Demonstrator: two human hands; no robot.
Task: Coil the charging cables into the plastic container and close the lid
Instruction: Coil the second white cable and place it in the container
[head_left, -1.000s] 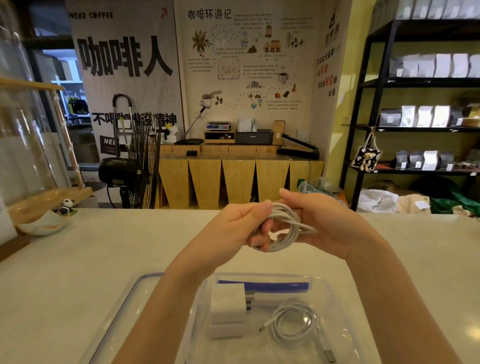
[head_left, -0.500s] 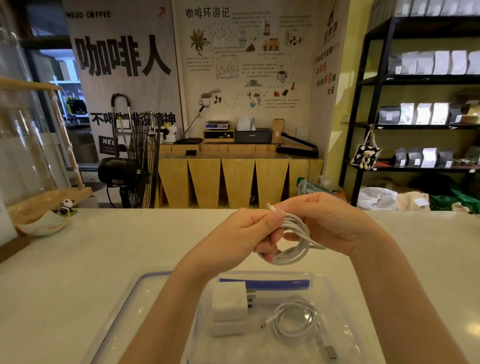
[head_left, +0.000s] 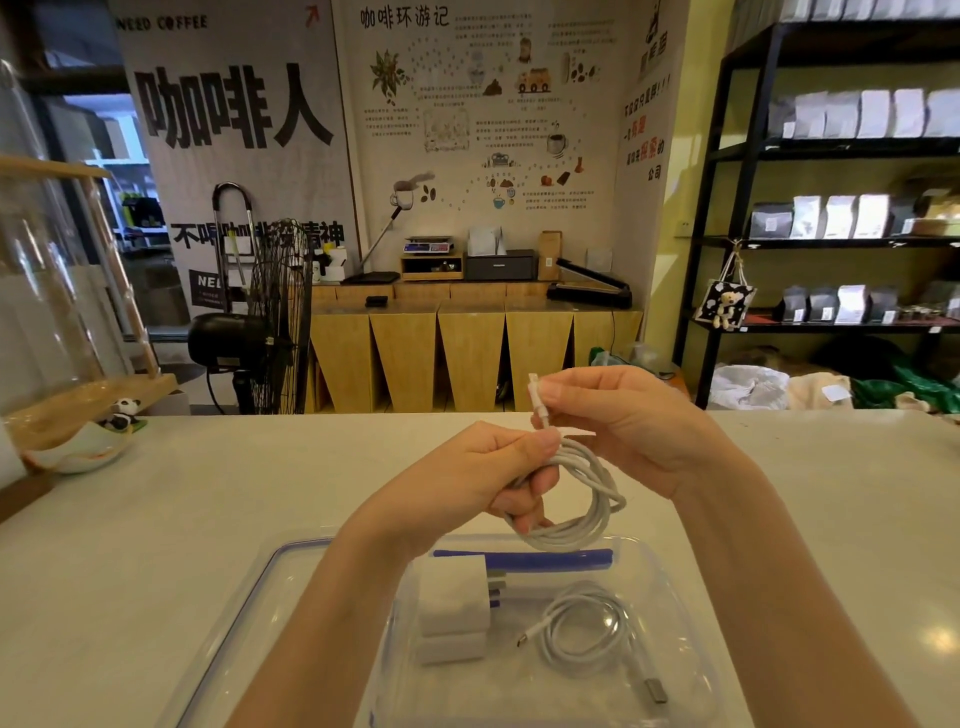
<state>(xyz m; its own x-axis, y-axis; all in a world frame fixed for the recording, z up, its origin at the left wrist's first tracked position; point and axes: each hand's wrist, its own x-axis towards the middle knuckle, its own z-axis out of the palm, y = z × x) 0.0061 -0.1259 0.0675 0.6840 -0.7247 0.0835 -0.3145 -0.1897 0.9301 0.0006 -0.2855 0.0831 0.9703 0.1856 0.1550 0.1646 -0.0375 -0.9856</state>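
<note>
Your left hand (head_left: 480, 475) is curled round a white cable (head_left: 582, 499) wound into loops, holding the coil in the air above the far edge of the clear container (head_left: 691, 613), while your right hand (head_left: 623, 421) pinches the cable's plug end upright between thumb and fingertips just above the coil. The container sits open on the pale counter (head_left: 156, 519), holding 2 white chargers (head_left: 452, 608) at its left and 1 coiled cable (head_left: 587, 629) at its right.
</note>
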